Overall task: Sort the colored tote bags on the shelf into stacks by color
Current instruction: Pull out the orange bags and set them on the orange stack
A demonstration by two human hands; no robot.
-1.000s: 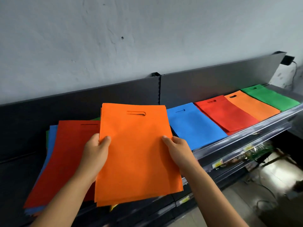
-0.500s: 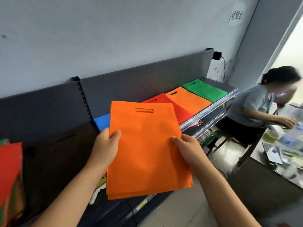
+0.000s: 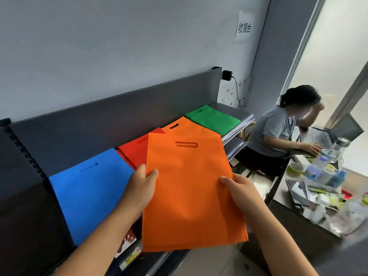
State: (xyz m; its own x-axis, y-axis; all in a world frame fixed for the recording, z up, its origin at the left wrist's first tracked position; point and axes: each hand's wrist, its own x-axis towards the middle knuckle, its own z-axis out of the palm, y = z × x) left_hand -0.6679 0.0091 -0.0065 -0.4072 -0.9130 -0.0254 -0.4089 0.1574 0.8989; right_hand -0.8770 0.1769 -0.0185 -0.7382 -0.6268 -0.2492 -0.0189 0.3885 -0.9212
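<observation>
From the head camera, both hands hold an orange tote bag point(image 3: 191, 188) flat in the air in front of the shelf point(image 3: 237, 130). The left hand point(image 3: 139, 190) grips its left edge, thumb on top and fingers curled beneath; the right hand point(image 3: 242, 193) grips the right edge the same way, thumb lying on the fabric. The bag's cut-out handle points away from the person, and several layers show along its near edge.

On the shelf, four stacks lie side by side against the dark back panel point(image 3: 119, 120): a blue stack point(image 3: 89, 188) nearest, then a red stack point(image 3: 135, 150), an orange stack point(image 3: 185, 127), and a green stack point(image 3: 214, 118) farthest. The held bag overlaps the red and orange stacks in view, hovering above them.

To the right, a seated person point(image 3: 278, 134) works at a laptop point(image 3: 326, 134) on a cluttered desk point(image 3: 298, 222). A paper sign point(image 3: 244, 26) hangs on the wall.
</observation>
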